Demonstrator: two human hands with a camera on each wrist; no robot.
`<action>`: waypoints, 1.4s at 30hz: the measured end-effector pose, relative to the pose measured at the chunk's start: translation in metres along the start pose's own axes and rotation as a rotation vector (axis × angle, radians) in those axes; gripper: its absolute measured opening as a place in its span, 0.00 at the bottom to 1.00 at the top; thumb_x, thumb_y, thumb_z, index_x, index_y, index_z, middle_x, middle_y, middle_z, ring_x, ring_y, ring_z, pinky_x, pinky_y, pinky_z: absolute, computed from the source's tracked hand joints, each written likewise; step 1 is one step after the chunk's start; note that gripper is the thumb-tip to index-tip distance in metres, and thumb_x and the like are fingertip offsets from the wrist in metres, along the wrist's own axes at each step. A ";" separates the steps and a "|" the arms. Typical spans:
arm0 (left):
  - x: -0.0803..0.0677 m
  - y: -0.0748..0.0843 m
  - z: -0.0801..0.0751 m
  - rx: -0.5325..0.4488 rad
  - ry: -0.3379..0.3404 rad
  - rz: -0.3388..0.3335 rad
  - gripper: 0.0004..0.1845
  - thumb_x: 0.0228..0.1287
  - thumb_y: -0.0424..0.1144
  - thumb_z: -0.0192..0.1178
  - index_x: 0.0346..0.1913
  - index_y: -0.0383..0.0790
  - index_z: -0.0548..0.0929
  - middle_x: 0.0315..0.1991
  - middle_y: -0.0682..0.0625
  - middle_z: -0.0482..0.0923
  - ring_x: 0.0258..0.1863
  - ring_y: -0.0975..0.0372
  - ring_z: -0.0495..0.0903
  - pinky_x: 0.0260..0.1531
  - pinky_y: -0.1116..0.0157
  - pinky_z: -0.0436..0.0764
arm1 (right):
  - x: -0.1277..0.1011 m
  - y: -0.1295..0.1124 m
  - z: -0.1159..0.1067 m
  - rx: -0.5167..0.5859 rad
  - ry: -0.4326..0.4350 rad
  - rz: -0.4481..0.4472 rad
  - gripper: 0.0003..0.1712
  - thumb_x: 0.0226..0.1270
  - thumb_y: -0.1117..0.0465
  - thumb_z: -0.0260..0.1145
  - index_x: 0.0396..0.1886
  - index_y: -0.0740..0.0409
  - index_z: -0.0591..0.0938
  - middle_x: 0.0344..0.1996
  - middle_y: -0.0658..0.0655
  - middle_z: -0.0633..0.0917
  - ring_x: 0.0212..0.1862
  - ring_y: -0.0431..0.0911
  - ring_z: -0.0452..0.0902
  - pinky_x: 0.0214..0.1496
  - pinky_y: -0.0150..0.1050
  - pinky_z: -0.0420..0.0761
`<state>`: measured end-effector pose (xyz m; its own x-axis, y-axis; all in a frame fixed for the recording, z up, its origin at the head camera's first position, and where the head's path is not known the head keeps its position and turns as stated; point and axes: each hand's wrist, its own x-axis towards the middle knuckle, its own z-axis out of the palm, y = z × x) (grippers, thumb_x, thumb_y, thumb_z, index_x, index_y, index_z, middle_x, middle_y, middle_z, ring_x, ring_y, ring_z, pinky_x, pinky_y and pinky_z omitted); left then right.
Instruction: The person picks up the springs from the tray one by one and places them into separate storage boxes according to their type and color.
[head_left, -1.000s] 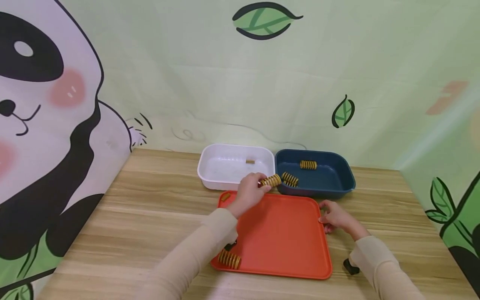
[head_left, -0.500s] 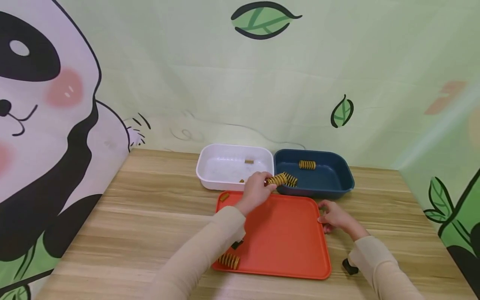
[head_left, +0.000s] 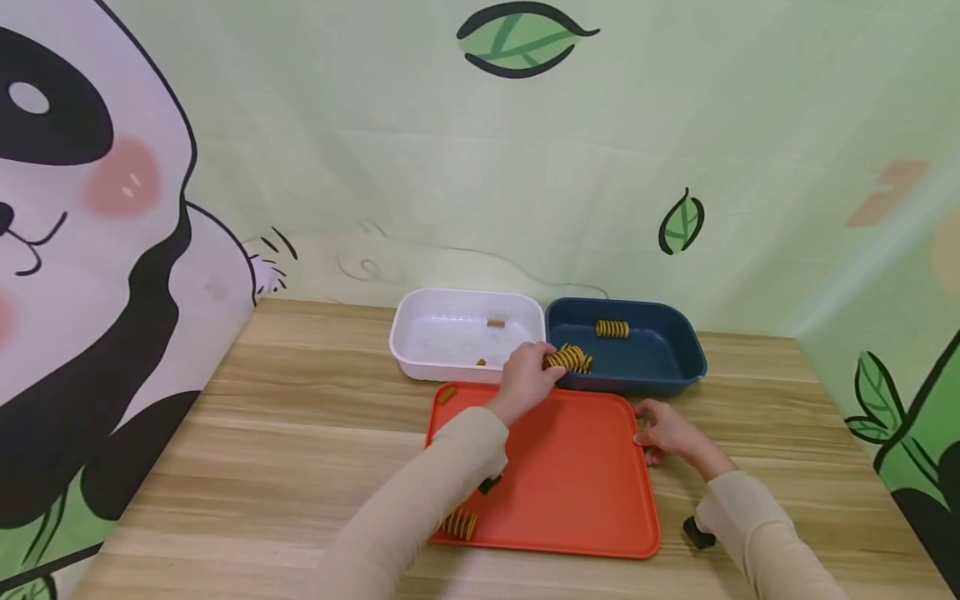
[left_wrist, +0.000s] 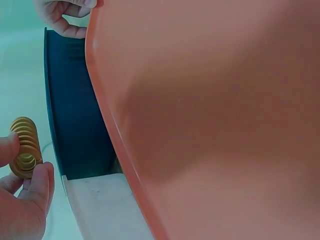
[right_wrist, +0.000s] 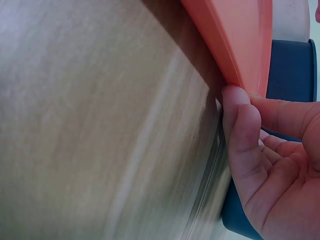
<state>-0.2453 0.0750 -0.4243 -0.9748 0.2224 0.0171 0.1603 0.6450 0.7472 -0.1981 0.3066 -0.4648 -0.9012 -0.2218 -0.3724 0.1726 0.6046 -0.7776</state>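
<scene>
My left hand [head_left: 527,379] pinches a yellow coil spring [head_left: 564,358] between thumb and fingers, just over the near left rim of the dark blue bin [head_left: 678,367]. The left wrist view shows the spring [left_wrist: 25,147] end-on in my fingertips [left_wrist: 35,192], beside the blue bin wall [left_wrist: 75,110]. Two more springs lie in the blue bin, one at the back [head_left: 612,328], one half hidden behind the held spring. My right hand [head_left: 663,432] rests on the table, its thumb [right_wrist: 239,107] touching the right rim of the orange tray [head_left: 585,492], fingers loosely curled.
A white bin [head_left: 420,354] left of the blue one holds small brown pieces [head_left: 496,322]. On the tray lie a yellow spring [head_left: 459,523] at the near left and a brown piece [head_left: 447,393] at the far left corner. Wooden table [head_left: 300,433]; printed backdrop behind.
My left hand has carried the spring to the right, from the white bin's near corner to over the blue bin's near left rim. The right hand has stayed at the tray's edge.
</scene>
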 end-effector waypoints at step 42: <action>0.024 0.011 0.015 0.175 -0.041 -0.004 0.18 0.57 0.42 0.56 0.51 0.42 0.76 0.43 0.48 0.72 0.39 0.61 0.72 0.42 0.66 0.76 | 0.000 0.002 -0.002 0.031 -0.003 0.014 0.22 0.54 0.75 0.55 0.49 0.76 0.61 0.12 0.55 0.74 0.11 0.38 0.71 0.16 0.34 0.74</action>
<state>-0.2649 0.0984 -0.4251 -0.9689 0.2468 -0.0150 0.1846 0.7623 0.6203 -0.1982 0.3096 -0.4655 -0.8974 -0.2161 -0.3846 0.1970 0.5837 -0.7877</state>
